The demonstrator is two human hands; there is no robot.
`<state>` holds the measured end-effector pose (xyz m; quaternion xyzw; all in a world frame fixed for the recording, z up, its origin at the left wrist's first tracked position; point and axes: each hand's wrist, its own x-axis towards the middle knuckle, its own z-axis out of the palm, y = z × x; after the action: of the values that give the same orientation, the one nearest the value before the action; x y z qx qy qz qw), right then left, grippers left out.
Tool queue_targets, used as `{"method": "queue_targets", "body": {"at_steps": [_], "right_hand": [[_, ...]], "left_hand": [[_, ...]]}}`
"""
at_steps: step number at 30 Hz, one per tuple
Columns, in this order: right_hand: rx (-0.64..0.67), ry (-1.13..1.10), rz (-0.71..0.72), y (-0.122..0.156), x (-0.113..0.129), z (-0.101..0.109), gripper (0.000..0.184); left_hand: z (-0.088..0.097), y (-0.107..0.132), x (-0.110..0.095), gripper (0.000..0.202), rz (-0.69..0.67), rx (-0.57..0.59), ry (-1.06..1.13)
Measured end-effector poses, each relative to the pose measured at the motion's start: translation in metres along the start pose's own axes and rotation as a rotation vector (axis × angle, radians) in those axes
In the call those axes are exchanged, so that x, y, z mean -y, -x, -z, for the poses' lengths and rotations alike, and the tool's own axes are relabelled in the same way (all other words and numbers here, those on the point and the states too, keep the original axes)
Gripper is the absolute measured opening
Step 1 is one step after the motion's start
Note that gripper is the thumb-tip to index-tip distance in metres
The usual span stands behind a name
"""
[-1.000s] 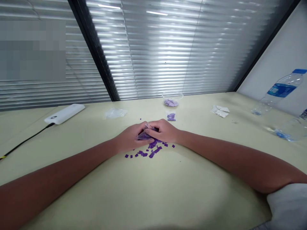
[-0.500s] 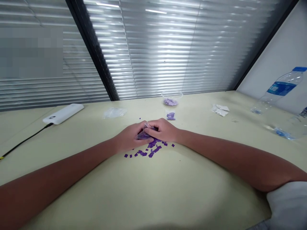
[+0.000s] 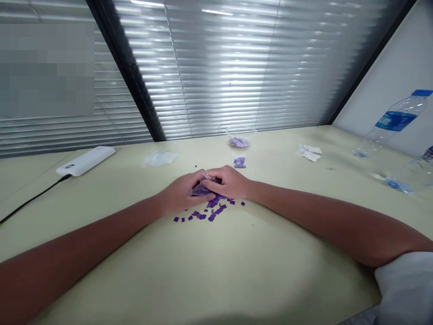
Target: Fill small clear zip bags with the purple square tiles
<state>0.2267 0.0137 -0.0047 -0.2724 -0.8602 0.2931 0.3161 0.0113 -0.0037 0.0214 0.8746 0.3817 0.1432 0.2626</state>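
Note:
My left hand [image 3: 181, 192] and my right hand [image 3: 230, 181] meet above the middle of the table. Between them is a small clear plastic bag [image 3: 200, 189] with purple pieces showing through it. Fingers of both hands are closed on the bag, and they hide much of it. Small purple paper squares [image 3: 212, 216] lie scattered on the table just below and under the hands. Behind my right hand lies another little clear bag [image 3: 240, 162] with purple pieces inside.
At the back stands a clear round container [image 3: 241, 132] holding pale purple bits. Clear plastic bags [image 3: 159, 158] and a white power bank [image 3: 86, 161] with a black cable lie left. White crumpled paper [image 3: 309, 152], an upright water bottle [image 3: 389, 126] and another bottle [image 3: 414, 174] are right.
The whole view has shifted slightly. Both hands keep their hold on the bag, and the purple squares lie as before.

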Motion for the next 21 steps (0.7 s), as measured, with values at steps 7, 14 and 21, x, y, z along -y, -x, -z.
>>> {"method": "queue_targets", "body": {"at_steps": [7,14,21], "right_hand": [[-0.002,-0.02,-0.005,-0.0001,0.0009,-0.0001,0.038],[-0.02,0.0,0.017,-0.0004,0.0007,-0.0003,0.039],[-0.016,0.007,0.014,-0.0007,-0.0004,-0.0009,0.038]], "left_hand": [[0.0008,0.0002,-0.0015,0.041,-0.008,-0.012,0.019],[0.0008,0.0006,-0.0024,0.04,-0.004,-0.009,0.028],[-0.0001,0.0007,-0.0007,0.041,-0.014,-0.016,0.037]]}}
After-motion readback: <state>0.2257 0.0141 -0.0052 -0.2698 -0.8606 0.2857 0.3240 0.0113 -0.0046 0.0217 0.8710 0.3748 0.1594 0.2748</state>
